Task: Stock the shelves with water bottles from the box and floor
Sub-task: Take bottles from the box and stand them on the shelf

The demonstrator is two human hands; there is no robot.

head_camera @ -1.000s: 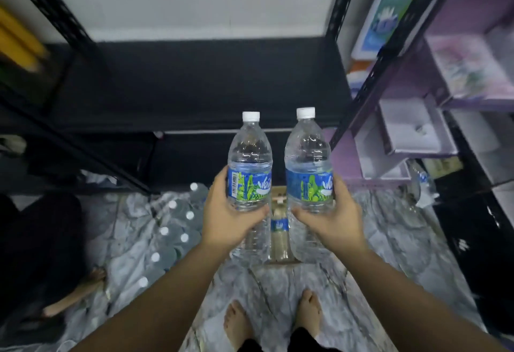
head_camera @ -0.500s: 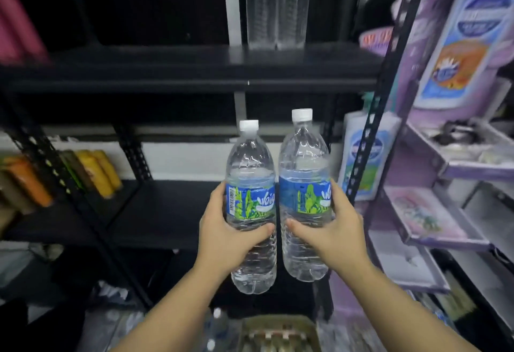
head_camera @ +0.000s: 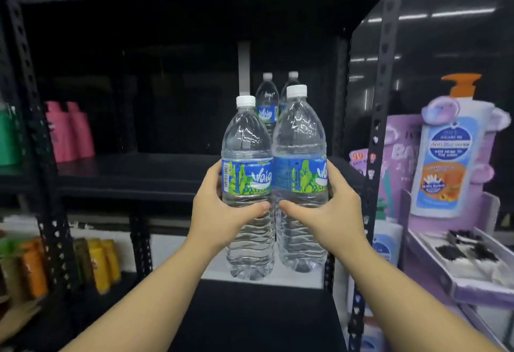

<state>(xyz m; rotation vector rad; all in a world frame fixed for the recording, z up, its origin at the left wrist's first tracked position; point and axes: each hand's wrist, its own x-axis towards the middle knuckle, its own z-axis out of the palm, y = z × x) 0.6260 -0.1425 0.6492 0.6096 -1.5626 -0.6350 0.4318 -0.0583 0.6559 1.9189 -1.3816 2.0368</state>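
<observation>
I hold two water bottles upright and side by side in front of the black metal shelving. My left hand (head_camera: 222, 214) wraps around the left water bottle (head_camera: 247, 184) just below its blue and green label, thumb across the near side and fingers curled round the far side. My right hand (head_camera: 331, 212) grips the right water bottle (head_camera: 300, 179) the same way, thumb pointing left across the ribbed lower body. The two bottles touch each other along their sides, and my thumbs nearly meet between them. Both have white caps, and the right one sits a little higher than the left. Beyond them, on the middle shelf (head_camera: 133, 173), two more water bottles (head_camera: 267, 101) of the same brand stand close together near the back, partly hidden behind the ones I carry. Far left on that shelf stand pink bottles (head_camera: 69, 131), with a green container (head_camera: 8, 140) at the edge of view. On the lower shelf to the left lie yellow and orange packs (head_camera: 94, 262), blurred. To the right, past the black perforated upright (head_camera: 381, 101), a purple display stand (head_camera: 400, 156) carries a large cut-out of a pump bottle (head_camera: 450, 151) with an orange top, and a tray (head_camera: 461, 265) with dark small items sits below it.
</observation>
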